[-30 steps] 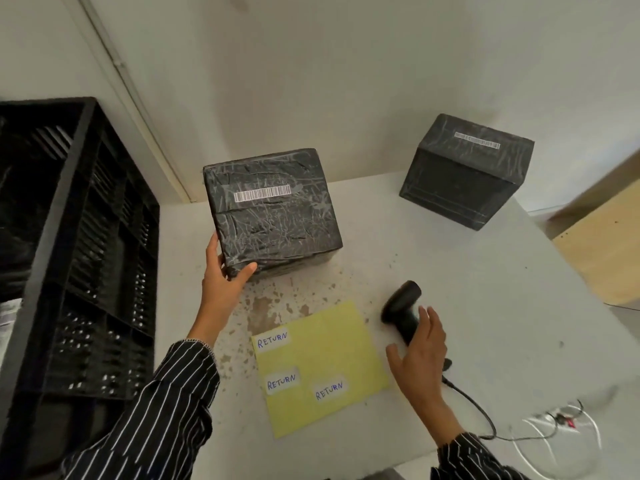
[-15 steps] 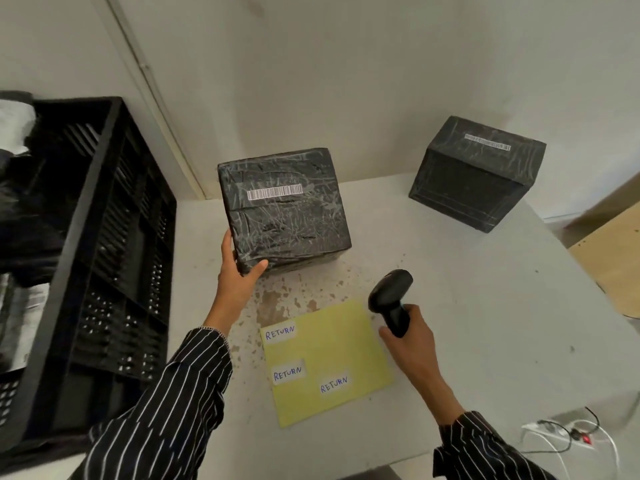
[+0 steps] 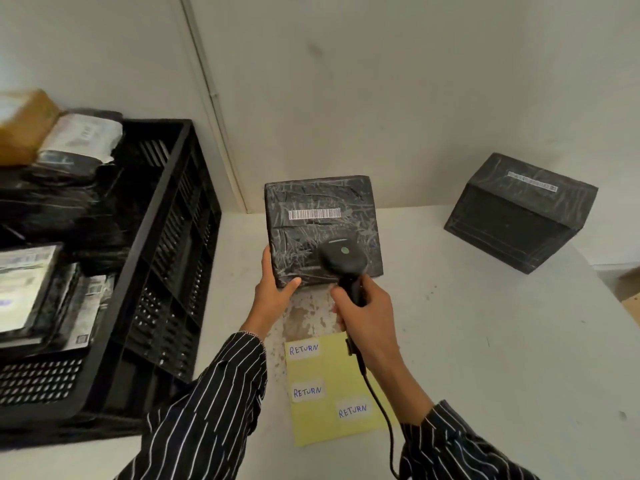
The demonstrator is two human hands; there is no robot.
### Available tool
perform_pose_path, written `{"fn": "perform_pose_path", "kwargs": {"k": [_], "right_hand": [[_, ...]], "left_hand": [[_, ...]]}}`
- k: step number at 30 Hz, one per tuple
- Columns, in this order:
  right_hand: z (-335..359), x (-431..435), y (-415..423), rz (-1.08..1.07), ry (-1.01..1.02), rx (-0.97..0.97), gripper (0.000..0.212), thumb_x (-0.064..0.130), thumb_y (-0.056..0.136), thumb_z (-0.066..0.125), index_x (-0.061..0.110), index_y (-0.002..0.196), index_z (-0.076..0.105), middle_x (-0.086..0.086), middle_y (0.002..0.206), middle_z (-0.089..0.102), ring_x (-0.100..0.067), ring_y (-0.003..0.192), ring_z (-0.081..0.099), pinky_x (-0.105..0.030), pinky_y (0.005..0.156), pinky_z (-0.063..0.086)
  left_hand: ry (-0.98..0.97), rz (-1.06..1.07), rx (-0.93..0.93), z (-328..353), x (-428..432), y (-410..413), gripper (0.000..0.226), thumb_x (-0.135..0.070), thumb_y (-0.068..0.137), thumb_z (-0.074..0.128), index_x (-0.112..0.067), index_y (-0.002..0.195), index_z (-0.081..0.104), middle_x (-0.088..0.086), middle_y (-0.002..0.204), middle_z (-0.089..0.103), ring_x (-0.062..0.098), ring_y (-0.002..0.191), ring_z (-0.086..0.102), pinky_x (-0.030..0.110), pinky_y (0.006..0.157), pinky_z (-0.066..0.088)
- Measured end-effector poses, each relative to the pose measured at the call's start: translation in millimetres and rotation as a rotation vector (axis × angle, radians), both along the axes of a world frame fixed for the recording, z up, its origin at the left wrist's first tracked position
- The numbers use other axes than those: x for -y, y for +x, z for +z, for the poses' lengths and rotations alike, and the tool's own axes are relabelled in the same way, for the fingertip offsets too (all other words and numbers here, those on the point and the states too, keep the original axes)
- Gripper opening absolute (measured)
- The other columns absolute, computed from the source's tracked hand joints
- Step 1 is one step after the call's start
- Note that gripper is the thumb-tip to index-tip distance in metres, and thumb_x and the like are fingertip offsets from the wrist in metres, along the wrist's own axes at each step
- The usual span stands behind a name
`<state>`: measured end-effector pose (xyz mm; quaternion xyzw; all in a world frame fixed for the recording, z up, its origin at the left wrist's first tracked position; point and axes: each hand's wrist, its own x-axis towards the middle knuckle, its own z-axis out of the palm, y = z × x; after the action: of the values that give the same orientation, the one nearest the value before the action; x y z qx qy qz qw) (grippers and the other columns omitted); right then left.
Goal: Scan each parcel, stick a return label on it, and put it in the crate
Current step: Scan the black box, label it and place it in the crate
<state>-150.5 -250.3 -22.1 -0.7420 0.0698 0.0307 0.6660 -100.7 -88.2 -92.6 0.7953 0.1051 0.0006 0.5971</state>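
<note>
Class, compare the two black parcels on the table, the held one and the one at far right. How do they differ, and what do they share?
The held parcel is gripped at its corner by the left hand; the far parcel stands untouched. The scanner in the right hand points at the held parcel, not the far parcel. Both are black-wrapped, barcoded boxes.

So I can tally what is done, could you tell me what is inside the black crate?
The crate holds a black parcel, a pale parcel on top and a flat parcel with printed labels. What lies beneath them is covered.
</note>
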Motion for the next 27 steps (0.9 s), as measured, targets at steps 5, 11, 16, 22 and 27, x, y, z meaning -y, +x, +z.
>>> {"fn": "perform_pose_path", "kwargs": {"k": [5,11,16,22,27], "right_hand": [[9.9,-17.4,3.7,-0.030,0.088,0.001,0.014,0.029,0.082,0.064,0.016,0.084,0.060,-0.020,0.069,0.058,-0.024,0.058,0.050,-0.036,0.057,0.045],[16.9,-22.0,-3.1,-0.012,0.131,-0.011,0.015,0.026,0.083,0.064,0.013,0.086,0.058,-0.019,0.068,0.056,-0.020,0.054,0.049,-0.032,0.054,0.044],[20.1,-23.9,-7.6,-0.024,0.141,-0.019,0.013,0.027,0.082,0.064,0.015,0.083,0.058,-0.019,0.069,0.056,-0.019,0.057,0.049,-0.030,0.055,0.043],[21.6,-22.8,-9.7,-0.018,0.156,-0.027,0.012,0.025,0.082,0.064,0.014,0.085,0.059,-0.015,0.068,0.055,-0.020,0.058,0.048,-0.026,0.053,0.044],[24.4,-22.9,-12.0,-0.006,0.159,-0.013,0.010,0.023,0.083,0.063,0.014,0.086,0.059,-0.014,0.067,0.055,-0.019,0.058,0.048,-0.024,0.052,0.043]], "left_hand": [[0.008,0.003,-0.015,2.5,3.9,-2.6,0.084,-0.013,0.092,0.058,-0.029,0.150,0.000,-0.005,0.142,0.038,0.010,0.127,0.040,0.025,0.102,0.034],[0.005,0.023,-0.021,3.5,6.2,-2.3,0.084,-0.011,0.092,0.057,-0.028,0.150,0.000,0.001,0.143,0.042,0.008,0.120,0.043,0.024,0.098,0.035],[-0.005,0.024,-0.028,4.1,7.3,-2.5,0.085,-0.012,0.092,0.058,-0.029,0.150,-0.001,0.002,0.146,0.040,0.012,0.124,0.043,0.025,0.099,0.035],[-0.002,0.034,-0.035,3.4,7.5,-2.9,0.085,-0.012,0.091,0.058,-0.030,0.150,0.000,0.001,0.145,0.040,0.014,0.127,0.044,0.027,0.101,0.035],[0.010,0.036,-0.041,7.9,10.1,-4.9,0.085,-0.013,0.092,0.058,-0.031,0.150,-0.002,-0.004,0.140,0.038,0.009,0.123,0.041,0.022,0.097,0.032]]}}
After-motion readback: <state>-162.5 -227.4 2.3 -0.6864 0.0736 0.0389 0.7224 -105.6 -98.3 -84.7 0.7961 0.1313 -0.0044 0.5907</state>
